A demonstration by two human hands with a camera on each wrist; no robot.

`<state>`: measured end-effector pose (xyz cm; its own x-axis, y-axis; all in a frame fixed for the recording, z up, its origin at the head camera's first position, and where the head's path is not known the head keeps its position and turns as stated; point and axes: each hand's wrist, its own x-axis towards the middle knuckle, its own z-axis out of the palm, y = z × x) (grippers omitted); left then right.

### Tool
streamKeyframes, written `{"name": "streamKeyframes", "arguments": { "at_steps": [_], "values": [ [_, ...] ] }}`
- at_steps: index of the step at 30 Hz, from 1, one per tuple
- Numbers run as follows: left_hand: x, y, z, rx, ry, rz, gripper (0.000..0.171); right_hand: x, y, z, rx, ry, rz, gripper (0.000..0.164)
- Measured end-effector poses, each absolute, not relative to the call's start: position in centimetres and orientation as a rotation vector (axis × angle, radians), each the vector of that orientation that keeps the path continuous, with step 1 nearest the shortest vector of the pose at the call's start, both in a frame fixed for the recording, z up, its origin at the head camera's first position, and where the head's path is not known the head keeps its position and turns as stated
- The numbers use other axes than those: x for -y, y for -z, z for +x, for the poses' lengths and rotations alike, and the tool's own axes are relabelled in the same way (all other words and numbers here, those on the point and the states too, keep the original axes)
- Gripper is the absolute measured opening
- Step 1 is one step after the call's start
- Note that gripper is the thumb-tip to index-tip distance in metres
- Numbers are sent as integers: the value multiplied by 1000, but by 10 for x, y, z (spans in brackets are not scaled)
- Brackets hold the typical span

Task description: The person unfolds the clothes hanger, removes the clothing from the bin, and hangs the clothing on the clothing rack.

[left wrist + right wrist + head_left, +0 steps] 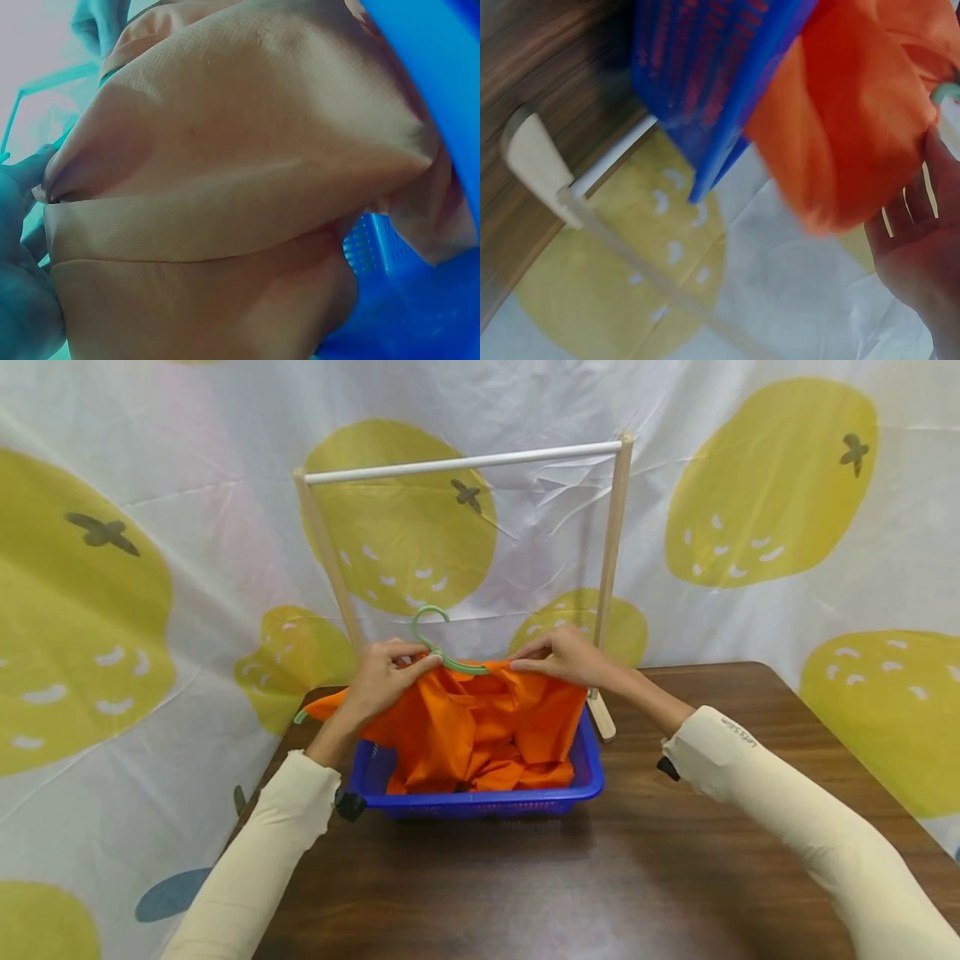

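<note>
An orange shirt [450, 743] hangs in folds, its lower part inside a blue basket [480, 803]. A light green clothes hanger [467, 668] passes through the neck opening, hook upward; one tip pokes out of the shirt at the left. At the hook's base, my left hand [378, 678] pinches the hanger together with the cloth. My right hand [568, 658] pinches the shirt near the collar, to the right of the hanger's visible arm. In the right wrist view, the thumb and fingers of that hand meet the orange cloth [870, 127]. Cloth hides the hanger's right end.
Behind the basket stands a wooden rack with a white rail [465, 462]; its right foot [602, 717] rests beside the basket. All stand on a dark brown table [675, 860]. A curtain [585, 393] with yellow fruit prints hangs close behind and at both sides.
</note>
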<state>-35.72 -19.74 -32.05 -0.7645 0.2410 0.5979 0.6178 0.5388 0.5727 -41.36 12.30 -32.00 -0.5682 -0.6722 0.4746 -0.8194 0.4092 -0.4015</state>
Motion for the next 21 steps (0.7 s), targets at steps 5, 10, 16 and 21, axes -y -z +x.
{"name": "streamKeyframes", "arguments": {
  "at_steps": [5,10,16,21],
  "values": [
    [186,322,-358,2331,1121,-723,22,-100,318,-410,2399,-908,1310,11],
    [179,325,-361,2314,1099,-744,20,-82,318,-407,2350,-890,1280,11],
    [183,327,-362,2300,1215,-704,19,-85,316,-405,2377,-1006,1281,18],
    [193,323,-361,2280,1254,-629,22,-112,307,-409,2463,-927,1285,28]
  ]
}}
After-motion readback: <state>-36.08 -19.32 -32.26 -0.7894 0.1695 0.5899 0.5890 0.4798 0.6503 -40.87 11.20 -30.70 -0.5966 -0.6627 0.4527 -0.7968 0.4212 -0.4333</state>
